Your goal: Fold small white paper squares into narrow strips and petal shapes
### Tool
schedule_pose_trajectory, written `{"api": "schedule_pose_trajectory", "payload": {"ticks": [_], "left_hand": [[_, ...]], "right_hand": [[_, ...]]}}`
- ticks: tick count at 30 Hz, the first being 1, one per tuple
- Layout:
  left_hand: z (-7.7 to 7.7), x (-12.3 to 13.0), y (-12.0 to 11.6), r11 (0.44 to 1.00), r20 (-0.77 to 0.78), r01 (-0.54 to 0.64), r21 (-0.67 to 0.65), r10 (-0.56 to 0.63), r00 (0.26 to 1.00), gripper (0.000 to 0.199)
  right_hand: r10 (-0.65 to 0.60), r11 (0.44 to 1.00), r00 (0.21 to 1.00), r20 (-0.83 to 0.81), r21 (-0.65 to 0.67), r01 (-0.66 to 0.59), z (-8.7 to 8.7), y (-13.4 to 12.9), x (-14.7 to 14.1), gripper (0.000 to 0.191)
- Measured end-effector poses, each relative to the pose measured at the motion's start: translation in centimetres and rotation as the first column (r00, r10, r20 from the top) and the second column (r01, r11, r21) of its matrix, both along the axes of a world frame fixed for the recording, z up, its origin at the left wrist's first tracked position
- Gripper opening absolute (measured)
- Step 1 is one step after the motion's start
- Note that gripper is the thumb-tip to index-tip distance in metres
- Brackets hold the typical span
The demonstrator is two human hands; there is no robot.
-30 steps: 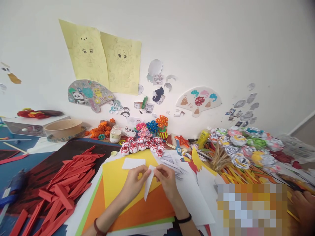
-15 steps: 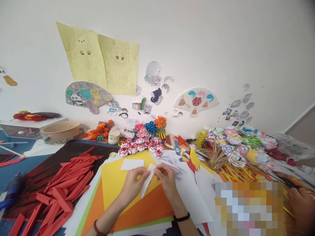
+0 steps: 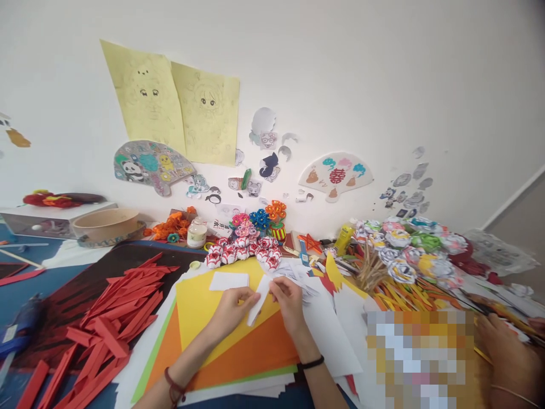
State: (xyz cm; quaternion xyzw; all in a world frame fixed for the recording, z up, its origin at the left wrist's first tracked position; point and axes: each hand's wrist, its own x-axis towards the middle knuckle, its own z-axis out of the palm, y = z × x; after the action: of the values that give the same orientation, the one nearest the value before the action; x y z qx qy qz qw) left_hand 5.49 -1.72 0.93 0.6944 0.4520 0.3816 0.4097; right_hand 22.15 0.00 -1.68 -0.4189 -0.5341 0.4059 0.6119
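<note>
Over the yellow sheet (image 3: 196, 318), a narrow folded strip of white paper (image 3: 257, 309) slants between my two hands. My left hand (image 3: 238, 309) pinches its left edge between thumb and fingers. My right hand (image 3: 288, 298) grips the strip near its upper right side, fingers bent together. Just behind the left hand lies a white paper rectangle (image 3: 229, 281). Beneath the yellow sheet are an orange sheet (image 3: 251, 355) and a green one. A heap of white paper pieces (image 3: 313, 275) sits behind my right hand.
Folded red paper strips (image 3: 123, 309) pile up on the left by a blue glue gun (image 3: 19, 329). Red-and-white paper pieces (image 3: 242, 250) stand at the back. White paper flowers (image 3: 400, 250) lie at right, where another person's hand (image 3: 506, 346) works. Part of that area is pixelated.
Both hands stay on the white strip, which has shifted slightly up and right. The other person's hand at the right has come further into view. The camera has turned slightly.
</note>
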Motion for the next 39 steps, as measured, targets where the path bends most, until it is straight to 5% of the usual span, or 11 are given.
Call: {"api": "schedule_pose_trajectory", "payload": {"ticks": [6,13,20,26,33,39], "left_hand": [[0.0,-0.6,-0.3,0.996,-0.069,-0.003,0.088,0.009,0.998,0.042],[-1.6,-1.7,-0.7,0.993,-0.117,0.048,0.106,-0.035,0.993,0.042],[-1.3,-2.4,-0.3,0.994,-0.01,0.082,0.075,-0.081,0.997,0.035],[-2.6,-3.0,-0.1,0.996,0.002,0.062,0.068,-0.063,0.998,0.033],[-1.6,-3.1,-1.2,0.978,-0.185,0.121,0.168,-0.089,0.979,0.036],[-2.1,-2.5,-1.6,0.996,-0.019,0.041,0.084,-0.039,0.999,0.038]], "right_hand": [[-0.018,1.0,0.999,-0.027,0.012,0.018,-0.2,-0.1,-0.1,0.021],[-0.035,0.999,0.997,-0.062,0.027,0.037,-0.5,-0.4,-0.6,0.02],[0.024,0.999,0.983,-0.184,-0.033,-0.031,0.3,0.9,-1.1,0.021],[0.249,0.961,0.963,-0.106,-0.097,-0.259,-0.5,1.3,-1.4,0.034],[0.254,0.967,0.966,0.053,-0.031,-0.253,-1.3,0.3,-1.8,0.029],[0.309,0.951,0.944,0.115,-0.035,-0.308,-0.6,-1.2,-2.8,0.024]]}}
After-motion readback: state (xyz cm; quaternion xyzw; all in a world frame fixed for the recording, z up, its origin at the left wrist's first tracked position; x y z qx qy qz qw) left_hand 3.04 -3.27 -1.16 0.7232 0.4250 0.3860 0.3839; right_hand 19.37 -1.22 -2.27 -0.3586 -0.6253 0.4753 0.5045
